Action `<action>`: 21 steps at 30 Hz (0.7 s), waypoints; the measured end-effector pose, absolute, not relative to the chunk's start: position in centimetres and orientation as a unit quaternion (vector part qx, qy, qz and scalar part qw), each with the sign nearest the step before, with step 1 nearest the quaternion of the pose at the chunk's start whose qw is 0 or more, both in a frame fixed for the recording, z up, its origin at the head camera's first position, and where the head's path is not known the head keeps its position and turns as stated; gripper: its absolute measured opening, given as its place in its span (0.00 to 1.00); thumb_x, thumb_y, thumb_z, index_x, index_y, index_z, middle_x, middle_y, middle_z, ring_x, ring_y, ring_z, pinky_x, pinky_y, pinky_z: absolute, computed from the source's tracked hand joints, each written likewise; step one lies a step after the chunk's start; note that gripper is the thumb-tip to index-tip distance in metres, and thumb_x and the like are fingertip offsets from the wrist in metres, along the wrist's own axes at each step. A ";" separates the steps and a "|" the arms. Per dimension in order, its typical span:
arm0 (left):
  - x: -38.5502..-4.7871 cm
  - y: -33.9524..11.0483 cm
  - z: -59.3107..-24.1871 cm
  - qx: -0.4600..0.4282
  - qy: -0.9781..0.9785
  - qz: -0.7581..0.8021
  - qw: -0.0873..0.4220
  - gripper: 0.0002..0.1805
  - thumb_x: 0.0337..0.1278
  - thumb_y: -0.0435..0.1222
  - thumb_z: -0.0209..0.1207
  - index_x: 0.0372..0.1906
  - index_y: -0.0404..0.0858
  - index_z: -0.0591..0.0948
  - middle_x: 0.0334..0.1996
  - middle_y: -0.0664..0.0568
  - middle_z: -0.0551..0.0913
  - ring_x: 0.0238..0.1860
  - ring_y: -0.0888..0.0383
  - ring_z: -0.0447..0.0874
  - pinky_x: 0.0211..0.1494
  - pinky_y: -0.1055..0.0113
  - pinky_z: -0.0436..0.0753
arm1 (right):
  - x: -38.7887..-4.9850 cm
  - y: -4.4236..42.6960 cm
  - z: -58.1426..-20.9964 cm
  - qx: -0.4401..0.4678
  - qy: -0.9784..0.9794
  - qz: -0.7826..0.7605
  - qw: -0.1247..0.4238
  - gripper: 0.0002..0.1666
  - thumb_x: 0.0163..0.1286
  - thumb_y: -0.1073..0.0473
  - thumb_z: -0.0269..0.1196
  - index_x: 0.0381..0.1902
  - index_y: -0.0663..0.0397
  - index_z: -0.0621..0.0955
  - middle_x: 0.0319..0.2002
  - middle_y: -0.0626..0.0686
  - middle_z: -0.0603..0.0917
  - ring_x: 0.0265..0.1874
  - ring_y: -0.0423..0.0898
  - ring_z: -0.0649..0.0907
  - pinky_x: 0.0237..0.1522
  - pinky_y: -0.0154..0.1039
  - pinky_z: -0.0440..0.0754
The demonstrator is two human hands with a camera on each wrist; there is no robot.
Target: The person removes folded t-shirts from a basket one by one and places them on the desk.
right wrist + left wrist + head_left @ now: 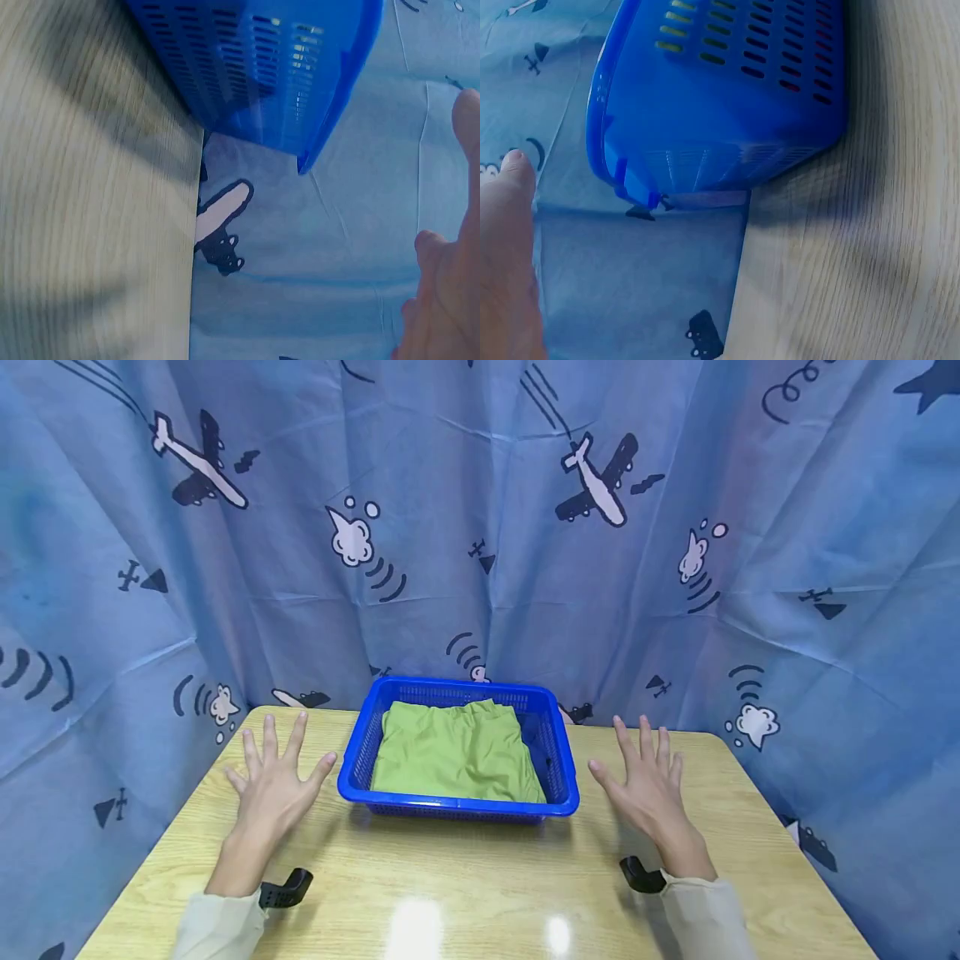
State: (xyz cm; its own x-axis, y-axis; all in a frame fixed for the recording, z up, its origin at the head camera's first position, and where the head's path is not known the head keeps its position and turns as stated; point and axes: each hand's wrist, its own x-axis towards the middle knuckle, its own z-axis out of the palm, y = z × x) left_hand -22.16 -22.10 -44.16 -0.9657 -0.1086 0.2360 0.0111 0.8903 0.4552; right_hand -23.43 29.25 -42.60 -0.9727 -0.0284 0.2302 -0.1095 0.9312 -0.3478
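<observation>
A blue plastic basket (457, 807) with slotted walls stands on the table, a folded green cloth (453, 752) lying inside it. My left hand (273, 789) is to the basket's left, fingers spread, touching nothing. On the other side my right hand (651, 789) is spread in the same way, apart from the basket. The left wrist view shows the basket's wall (705, 97) and part of my left hand (506, 255). In the right wrist view the basket's slotted side (247, 67) is at the top, with part of my right hand (450, 292) at the right edge.
The wooden table (465, 893) reaches back to a blue curtain (450, 527) printed with planes and clouds. Dark material (534, 735) shows inside the basket beside the green cloth. Black wrist mounts (287, 890) are on both forearms, by the light sleeves.
</observation>
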 end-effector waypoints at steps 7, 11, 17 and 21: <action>-22.3 -21.5 -43.5 0.008 -0.961 -0.245 0.131 0.45 0.71 0.67 0.41 0.83 0.56 0.40 0.81 0.34 0.31 0.79 0.26 0.26 0.68 0.18 0.37 | -23.5 28.5 -41.6 0.062 -0.976 0.190 0.087 0.52 0.74 0.28 0.50 0.83 0.38 0.42 0.82 0.65 0.36 0.79 0.72 0.36 0.72 0.77 0.39; -22.5 -21.0 -42.9 -0.010 -0.958 -0.255 0.129 0.44 0.72 0.65 0.41 0.83 0.57 0.39 0.82 0.35 0.32 0.79 0.26 0.30 0.71 0.22 0.42 | -23.6 28.0 -41.1 0.086 -0.971 0.209 0.081 0.49 0.76 0.33 0.51 0.83 0.40 0.44 0.82 0.66 0.38 0.79 0.73 0.39 0.71 0.78 0.41; -22.9 -20.1 -42.1 -0.039 -0.955 -0.270 0.119 0.44 0.73 0.64 0.42 0.83 0.56 0.41 0.82 0.36 0.34 0.81 0.29 0.33 0.72 0.23 0.45 | -24.0 27.2 -40.5 0.113 -0.960 0.250 0.051 0.47 0.77 0.36 0.51 0.83 0.41 0.45 0.82 0.65 0.38 0.79 0.73 0.40 0.68 0.82 0.44; -23.5 -19.1 -41.7 -0.066 -0.951 -0.279 0.117 0.42 0.74 0.62 0.42 0.83 0.55 0.43 0.82 0.36 0.38 0.81 0.30 0.35 0.72 0.24 0.49 | -24.3 26.6 -40.3 0.126 -0.953 0.274 0.041 0.46 0.78 0.37 0.51 0.83 0.38 0.45 0.82 0.64 0.39 0.79 0.71 0.40 0.68 0.82 0.43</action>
State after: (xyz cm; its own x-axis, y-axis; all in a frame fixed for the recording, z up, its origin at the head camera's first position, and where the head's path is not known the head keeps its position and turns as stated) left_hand -23.47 -19.12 -41.65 -0.9639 0.0606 0.2594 0.1911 0.8358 0.5147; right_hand -24.34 26.56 -40.26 -0.9651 -0.2168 0.1471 -0.2619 0.8186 -0.5112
